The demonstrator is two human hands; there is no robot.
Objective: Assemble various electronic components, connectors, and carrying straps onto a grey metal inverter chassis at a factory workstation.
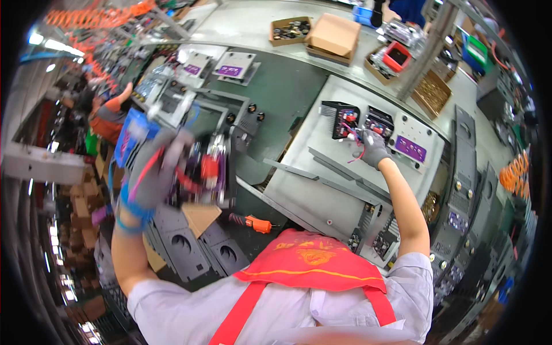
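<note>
My left hand (154, 172), in a grey glove with a blue wristband, is smeared by motion. It is beside an electronic assembly (210, 167) with a red part and purple edges; a pink-red wire runs along the glove. My right hand (375, 149), also gloved, has its fingers closed at the lower edge of a black finned module (379, 119) with red wiring. A loose red wire (355, 158) hangs by these fingers. To the left lies a second black finned module (343, 119). A metal plate with a purple panel (409, 148) is on the right.
An orange-handled screwdriver (259, 224) and grey panels with round holes (181, 247) lie near me. Metal strips (345, 172) cross the light worktop. Cardboard boxes (333, 37) stand at the back, beside an upright post (428, 52). Another person's arm (115, 106) is at the left.
</note>
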